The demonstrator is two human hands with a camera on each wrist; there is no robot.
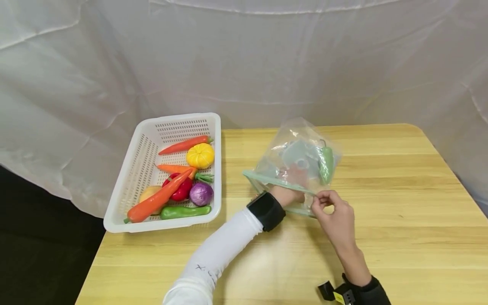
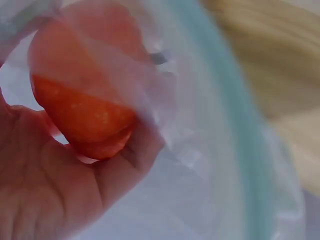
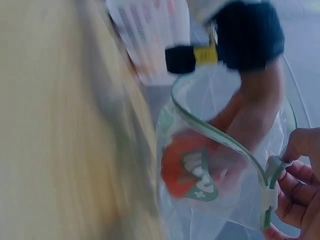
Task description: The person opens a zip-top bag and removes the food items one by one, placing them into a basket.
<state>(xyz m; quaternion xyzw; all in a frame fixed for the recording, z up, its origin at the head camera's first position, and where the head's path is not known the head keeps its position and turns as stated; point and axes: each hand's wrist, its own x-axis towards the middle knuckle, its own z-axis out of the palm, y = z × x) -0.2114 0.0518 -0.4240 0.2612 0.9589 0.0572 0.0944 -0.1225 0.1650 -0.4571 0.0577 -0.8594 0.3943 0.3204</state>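
A clear zip bag [image 1: 301,163] with a pale green rim lies open-mouthed on the wooden table [image 1: 400,203]. My left hand [image 1: 291,192] reaches inside the bag and grips a round red-orange fruit [image 2: 85,110], also seen through the plastic as the fruit [image 3: 182,167] in the right wrist view. A green pepper [image 1: 326,163] lies deeper in the bag. My right hand [image 1: 331,207] pinches the bag's green rim [image 3: 267,192] at its near corner, holding the mouth open.
A white perforated basket [image 1: 129,182] stands at the table's left with carrots [image 1: 158,199], a yellow pumpkin [image 1: 200,155], a red pepper [image 1: 182,190], a purple onion [image 1: 201,193] and a green pepper [image 1: 184,212]. White cloth hangs behind the table.
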